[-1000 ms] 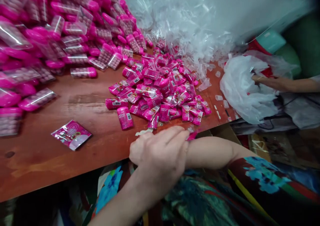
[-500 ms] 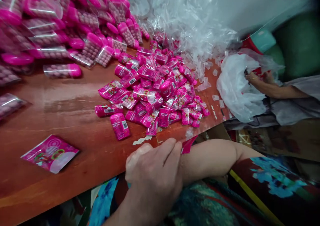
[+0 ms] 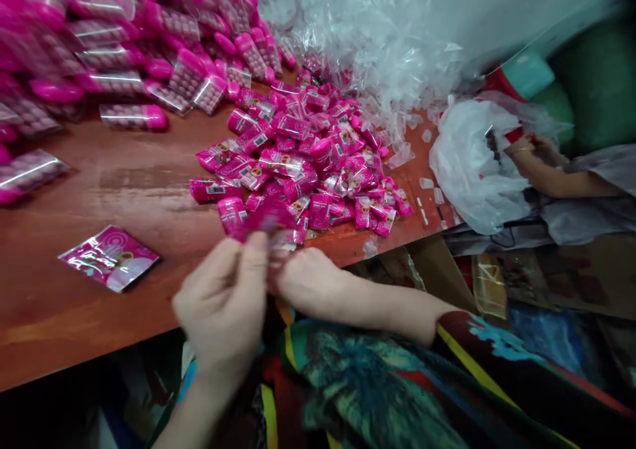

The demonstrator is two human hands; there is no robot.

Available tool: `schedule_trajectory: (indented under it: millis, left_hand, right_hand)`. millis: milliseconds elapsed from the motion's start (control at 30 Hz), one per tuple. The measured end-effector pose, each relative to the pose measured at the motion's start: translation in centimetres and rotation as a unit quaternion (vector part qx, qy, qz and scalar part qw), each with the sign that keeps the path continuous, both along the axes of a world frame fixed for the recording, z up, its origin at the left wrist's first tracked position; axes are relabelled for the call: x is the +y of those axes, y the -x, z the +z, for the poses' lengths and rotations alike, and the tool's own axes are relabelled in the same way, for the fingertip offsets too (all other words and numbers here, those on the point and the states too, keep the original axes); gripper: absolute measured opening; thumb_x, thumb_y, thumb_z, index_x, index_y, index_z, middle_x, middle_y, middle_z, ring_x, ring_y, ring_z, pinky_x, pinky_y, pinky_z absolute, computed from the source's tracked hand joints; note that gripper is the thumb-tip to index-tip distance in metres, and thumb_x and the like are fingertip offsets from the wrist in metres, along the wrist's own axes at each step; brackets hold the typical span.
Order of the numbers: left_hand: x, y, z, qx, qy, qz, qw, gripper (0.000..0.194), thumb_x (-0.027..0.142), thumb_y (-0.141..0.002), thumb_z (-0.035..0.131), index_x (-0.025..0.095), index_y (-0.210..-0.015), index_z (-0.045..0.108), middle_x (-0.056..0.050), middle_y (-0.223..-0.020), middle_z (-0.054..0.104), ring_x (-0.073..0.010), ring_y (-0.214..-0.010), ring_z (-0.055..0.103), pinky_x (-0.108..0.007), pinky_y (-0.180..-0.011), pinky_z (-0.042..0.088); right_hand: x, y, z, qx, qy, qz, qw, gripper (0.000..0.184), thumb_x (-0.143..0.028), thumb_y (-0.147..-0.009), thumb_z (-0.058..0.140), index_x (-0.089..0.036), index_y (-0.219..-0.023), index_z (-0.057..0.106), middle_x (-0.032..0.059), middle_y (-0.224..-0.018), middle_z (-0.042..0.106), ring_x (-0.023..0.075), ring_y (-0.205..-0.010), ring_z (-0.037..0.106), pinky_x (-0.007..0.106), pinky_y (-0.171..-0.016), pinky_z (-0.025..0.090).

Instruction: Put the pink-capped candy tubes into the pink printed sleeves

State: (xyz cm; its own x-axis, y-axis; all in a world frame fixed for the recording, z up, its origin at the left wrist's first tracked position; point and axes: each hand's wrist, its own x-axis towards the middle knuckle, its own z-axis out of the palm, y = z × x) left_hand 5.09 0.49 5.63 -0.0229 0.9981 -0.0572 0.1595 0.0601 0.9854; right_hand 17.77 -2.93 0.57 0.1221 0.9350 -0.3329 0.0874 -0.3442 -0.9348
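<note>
Between the thumb and fingers of my left hand [image 3: 223, 290] is a pink printed wrapper sleeve [image 3: 268, 216], smeared by motion. Beside it, my right hand [image 3: 313, 278] is closed, its fingertips turned toward the left hand. Blur hides what the right fingers grip, if anything. Just beyond both hands lies a heap of pink wrapped candy containers [image 3: 293, 164] with barcodes on their wrappers. A flat stack of pink printed sleeves [image 3: 112, 258] rests on the table to the left.
Clear containers of pink balls with pink caps [image 3: 183, 81] are piled at the back left of the red-brown table [image 3: 163, 204]. Clear plastic pieces [image 3: 368, 32] are heaped behind. At right, another person's hands [image 3: 536, 154] are at a white plastic bag [image 3: 474, 171].
My left hand has moved left, off the right hand and forearm it overlapped. The pink sleeve now stands above the fingers instead of poking out to the right. The view has shifted slightly.
</note>
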Motion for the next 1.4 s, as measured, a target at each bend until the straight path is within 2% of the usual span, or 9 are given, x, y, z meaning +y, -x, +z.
schedule_trajectory:
  millis: [67,167,333,467,567,633,800,1167,1400]
  left_hand:
    - [0.3,1.1,-1.1,-0.045,0.042,0.074,0.995,0.025,0.036,-0.09,0.061,0.025,-0.069,0.068,0.003,-0.064,0.058,-0.0155,-0.059,0.055,-0.033,-0.062,0.051]
    - [0.4,2.1,-3.0,-0.169,0.112,0.108,0.973,0.016,0.034,-0.088,0.066,0.03,-0.074,0.071,0.006,-0.072,0.063,-0.0127,-0.069,0.059,-0.029,-0.068,0.054]
    - [0.0,1.8,-4.7,-0.263,0.212,0.091,0.937,0.017,0.022,-0.088,0.064,0.024,-0.072,0.071,0.007,-0.073,0.07,-0.0088,-0.067,0.063,-0.021,-0.057,0.052]
    - [-0.6,1.1,-4.7,-0.317,0.276,0.07,0.905,0.015,0.015,-0.087,0.063,0.019,-0.076,0.072,0.001,-0.07,0.071,-0.0114,-0.062,0.064,-0.019,-0.048,0.052]
    - [-0.9,0.7,-4.8,-0.349,0.327,0.054,0.877,0.014,0.015,-0.088,0.061,0.017,-0.08,0.072,-0.002,-0.072,0.071,-0.0117,-0.06,0.065,-0.018,-0.044,0.051]
    - [-1.0,0.5,-5.0,-0.37,0.353,0.047,0.858,0.014,0.016,-0.09,0.059,0.015,-0.083,0.071,-0.003,-0.074,0.071,-0.0124,-0.06,0.066,-0.018,-0.045,0.052]
    - [-0.9,-0.1,-5.4,-0.406,0.383,0.037,0.829,0.02,0.017,-0.095,0.052,0.013,-0.088,0.07,-0.005,-0.079,0.073,-0.0129,-0.061,0.067,-0.02,-0.048,0.054]
    - [-1.1,0.0,-6.2,-0.397,0.374,0.033,0.838,0.019,0.019,-0.095,0.052,0.015,-0.094,0.07,-0.004,-0.08,0.072,-0.0127,-0.062,0.067,-0.021,-0.05,0.056]
    - [-1.2,0.0,-6.3,-0.397,0.374,0.03,0.838,0.02,0.018,-0.096,0.05,0.015,-0.091,0.069,-0.004,-0.077,0.071,-0.0121,-0.06,0.066,-0.02,-0.05,0.055]
  right_hand:
    - [-0.2,-0.9,0.2,-0.161,-0.017,0.139,0.977,0.019,-0.026,-0.085,0.072,-0.017,-0.101,0.068,0.0063,-0.097,0.07,0.0221,-0.096,0.066,0.035,-0.087,0.05]
    - [-1.5,-1.9,0.0,-0.258,-0.062,0.193,0.945,0.028,-0.027,-0.094,0.058,-0.018,-0.121,0.061,0.0072,-0.107,0.07,0.0191,-0.097,0.065,0.032,-0.088,0.049]
    - [-3.1,-1.6,-1.4,-0.19,-0.105,0.104,0.971,0.033,-0.027,-0.091,0.059,-0.02,-0.124,0.057,0.004,-0.104,0.069,0.0148,-0.087,0.066,0.029,-0.082,0.051]
    - [-2.7,-1.6,-1.9,0.004,-0.037,0.013,0.999,0.027,-0.031,-0.088,0.061,-0.019,-0.11,0.052,-0.0004,-0.083,0.066,0.0106,-0.063,0.063,0.024,-0.063,0.051]
    - [-2.4,-1.7,-1.7,0.164,0.007,-0.005,0.986,0.032,-0.041,-0.089,0.06,-0.019,-0.107,0.044,-0.0019,-0.076,0.066,0.0086,-0.046,0.059,0.02,-0.046,0.046]
    - [-2.5,-1.6,-1.5,0.206,0.013,0.009,0.978,0.036,-0.046,-0.09,0.058,-0.019,-0.11,0.043,-0.0033,-0.071,0.066,0.0071,-0.038,0.054,0.017,-0.038,0.039]
    - [-3.3,-0.9,-1.7,0.207,-0.016,-0.012,0.978,0.046,-0.044,-0.092,0.058,-0.02,-0.128,0.042,-0.0067,-0.067,0.06,0.0027,-0.033,0.038,0.014,-0.034,0.029]
    - [-4.0,-1.0,-2.1,-0.011,-0.094,0.023,0.995,0.044,-0.031,-0.096,0.052,-0.024,-0.139,0.044,-0.0025,-0.078,0.055,0.0099,-0.065,0.053,0.023,-0.063,0.046]
    - [-4.2,-0.5,-2.3,0.091,-0.046,-0.021,0.995,0.036,-0.038,-0.094,0.055,-0.023,-0.127,0.049,-0.0063,-0.064,0.047,0.0078,-0.051,0.043,0.018,-0.048,0.036]
